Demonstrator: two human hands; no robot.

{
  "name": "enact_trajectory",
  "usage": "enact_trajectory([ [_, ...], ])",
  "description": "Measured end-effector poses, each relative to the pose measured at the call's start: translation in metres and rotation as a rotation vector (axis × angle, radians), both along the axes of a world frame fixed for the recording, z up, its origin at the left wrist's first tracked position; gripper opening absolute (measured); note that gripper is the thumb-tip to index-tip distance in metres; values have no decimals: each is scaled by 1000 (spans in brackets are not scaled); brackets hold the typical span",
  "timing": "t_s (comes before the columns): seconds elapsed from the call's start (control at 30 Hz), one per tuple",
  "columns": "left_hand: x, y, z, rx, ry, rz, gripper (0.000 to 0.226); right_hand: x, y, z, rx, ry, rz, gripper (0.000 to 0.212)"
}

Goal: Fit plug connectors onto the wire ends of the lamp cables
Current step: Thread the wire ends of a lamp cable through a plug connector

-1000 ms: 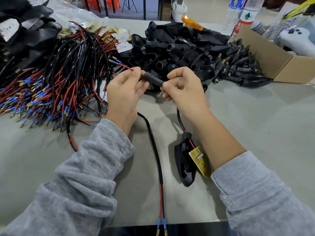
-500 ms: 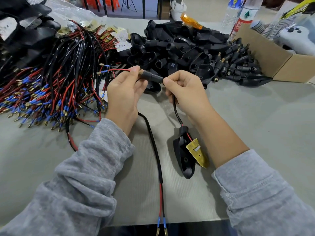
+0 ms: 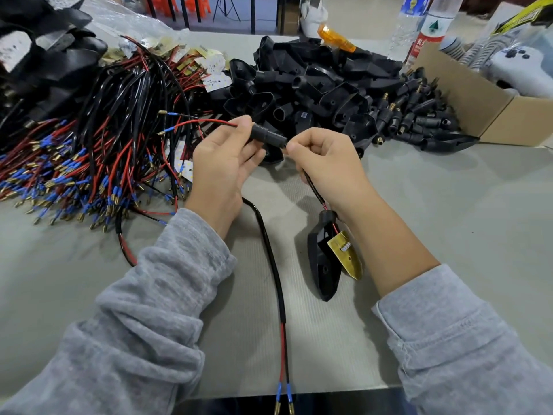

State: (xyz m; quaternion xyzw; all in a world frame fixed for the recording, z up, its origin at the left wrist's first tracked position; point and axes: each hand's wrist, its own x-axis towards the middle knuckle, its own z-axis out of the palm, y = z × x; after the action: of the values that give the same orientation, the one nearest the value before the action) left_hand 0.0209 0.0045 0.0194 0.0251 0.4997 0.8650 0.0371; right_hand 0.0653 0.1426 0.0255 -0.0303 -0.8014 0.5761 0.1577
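Note:
A black plug connector [image 3: 267,136] sits on a cable between my two hands, above the table. My left hand [image 3: 223,166] pinches its left end, where a red wire and a black wire [image 3: 197,122] with blue-sleeved brass tips stick out to the left. My right hand [image 3: 324,163] pinches the cable at the connector's right end. That cable runs down under my right wrist to a black lamp housing [image 3: 324,265] with a gold circuit board [image 3: 347,256], hanging just above the table. A second black cable [image 3: 275,280] lies on the table toward the front edge.
A heap of red and black cables [image 3: 89,151] with blue-sleeved tips lies at the left. A pile of black housings [image 3: 314,85] and plug connectors [image 3: 416,115] fills the back middle. A cardboard box [image 3: 478,97] stands at the right, bottles [image 3: 431,28] behind it.
The connector has slid further along the cable, so more red and black wire sticks out at the left. The lamp housing has risen and swung toward my right wrist.

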Motion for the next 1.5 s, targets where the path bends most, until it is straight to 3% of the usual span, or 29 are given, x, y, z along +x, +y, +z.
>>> enact_trajectory([
  [0.23, -4, -5, -2, 18, 42, 36, 8, 1, 0, 2, -43, -113, 89, 14],
  [0.43, -4, -3, -3, 19, 66, -80, 8, 1, 2, 1, 1, -50, 17, 16],
  [0.6, -5, -5, -3, 44, 61, 27, 8, -1, 1, 4, -175, -119, 87, 13],
  [0.77, -9, -9, -4, 99, 22, 61, 9, 0, 3, 1, -90, -140, 119, 10],
  [0.93, -9, -10, -5, -56, 12, -65, 24, -2, 5, -2, -27, -79, 65, 11],
  [1.27, -4, -6, -4, -93, 54, -70, 11, -2, 4, 4, -87, -91, 56, 10],
  [1.5, -4, -5, -1, -74, 71, -101, 17, 0, -2, 5, 47, -67, 89, 12],
])
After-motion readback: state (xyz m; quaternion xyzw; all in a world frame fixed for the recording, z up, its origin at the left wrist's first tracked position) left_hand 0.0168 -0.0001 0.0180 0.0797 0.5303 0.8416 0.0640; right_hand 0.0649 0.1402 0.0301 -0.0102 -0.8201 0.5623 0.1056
